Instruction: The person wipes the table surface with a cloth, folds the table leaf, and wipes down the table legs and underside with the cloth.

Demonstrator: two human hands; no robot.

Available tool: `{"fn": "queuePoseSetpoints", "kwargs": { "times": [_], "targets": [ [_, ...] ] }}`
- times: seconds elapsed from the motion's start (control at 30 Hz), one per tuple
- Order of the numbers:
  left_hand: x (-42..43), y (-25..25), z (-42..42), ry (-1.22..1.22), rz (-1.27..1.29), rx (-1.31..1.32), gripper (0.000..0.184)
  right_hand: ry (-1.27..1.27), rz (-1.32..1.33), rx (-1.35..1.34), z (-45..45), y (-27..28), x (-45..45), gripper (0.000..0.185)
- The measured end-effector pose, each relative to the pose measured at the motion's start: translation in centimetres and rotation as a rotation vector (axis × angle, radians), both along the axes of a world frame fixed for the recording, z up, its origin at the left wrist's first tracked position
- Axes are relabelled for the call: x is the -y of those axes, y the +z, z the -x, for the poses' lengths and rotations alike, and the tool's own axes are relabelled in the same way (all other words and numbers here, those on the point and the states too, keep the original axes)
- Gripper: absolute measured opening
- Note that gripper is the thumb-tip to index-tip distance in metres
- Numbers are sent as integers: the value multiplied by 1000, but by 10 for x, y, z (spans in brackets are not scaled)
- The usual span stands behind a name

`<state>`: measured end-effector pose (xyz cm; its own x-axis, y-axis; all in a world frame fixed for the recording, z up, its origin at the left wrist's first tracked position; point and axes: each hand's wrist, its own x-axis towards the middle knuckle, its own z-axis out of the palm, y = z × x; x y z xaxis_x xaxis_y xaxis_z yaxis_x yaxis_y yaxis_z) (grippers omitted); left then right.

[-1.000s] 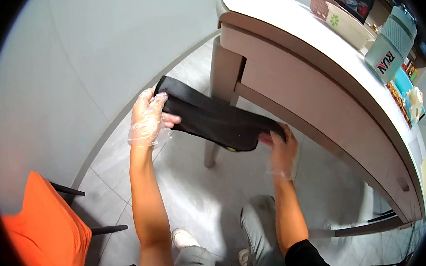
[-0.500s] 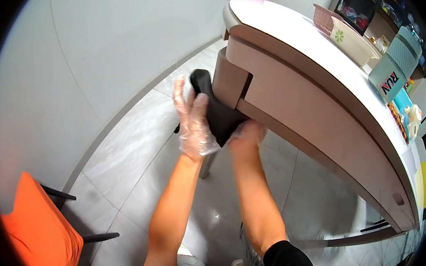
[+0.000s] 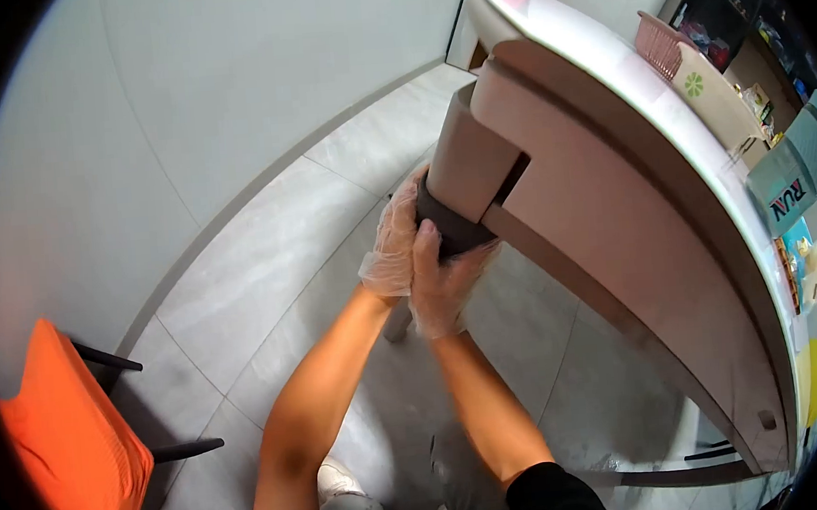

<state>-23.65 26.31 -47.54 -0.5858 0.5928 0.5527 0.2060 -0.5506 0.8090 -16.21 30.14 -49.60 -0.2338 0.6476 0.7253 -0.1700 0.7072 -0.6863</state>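
Note:
A dark cloth (image 3: pixel 454 228) is wrapped around the table leg (image 3: pixel 468 161), just below the tabletop's side panel. My left hand (image 3: pixel 393 242), in a clear plastic glove, curls round the cloth's left side, its fingertips hidden behind the leg. Pressed against the front and right of the same cloth is my right hand (image 3: pixel 447 285), also gloved, with its thumb pointing up. Both hands are closed on the cloth and nearly touch each other. The rest of the table (image 3: pixel 628 211) stretches away to the right.
On the white tabletop stand a pink basket (image 3: pixel 661 43), a cream container (image 3: pixel 714 91) with a green flower and a tilted-looking bottle (image 3: pixel 791 176) marked RUN. An orange-covered chair (image 3: pixel 76 449) stands at lower left. A grey wall (image 3: pixel 253 67) runs along the left.
The cloth has gone from hanging loosely beside the leg to wrapped around it. My left hand's spread fingers have closed on it, and my right hand has come round to the front.

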Motion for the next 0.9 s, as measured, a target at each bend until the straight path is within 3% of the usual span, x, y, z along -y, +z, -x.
{"fn": "queuePoseSetpoints", "kwargs": {
  "times": [0.1, 0.2, 0.3, 0.4, 0.57, 0.8, 0.83, 0.9],
  "targets": [
    [-5, -35, 5, 82, -23, -162, 54, -20, -56, -68, 3, -13, -4, 84],
    [4, -52, -1, 183, 72, -219, 51, 28, 83, -180, 12, -32, -5, 89],
    [0, -94, 4, 288, 142, -363, 50, 73, 251, -121, 10, -53, -1, 95],
    [-7, -136, 9, 387, 224, -501, 52, -64, 239, 120, 4, -75, -9, 97],
    [2, -126, 7, 76, 165, -246, 50, -75, 307, 53, 4, -82, -2, 94],
    [6, -142, 32, -93, 339, 280, 37, -73, 324, 319, -6, -95, -7, 90],
    [21, -123, 46, 8, 494, 118, 33, -116, 300, 318, -6, -98, -6, 87],
    [49, -73, 63, 120, 380, 224, 32, -204, 256, 325, -6, -107, 0, 79]
  ]
}}
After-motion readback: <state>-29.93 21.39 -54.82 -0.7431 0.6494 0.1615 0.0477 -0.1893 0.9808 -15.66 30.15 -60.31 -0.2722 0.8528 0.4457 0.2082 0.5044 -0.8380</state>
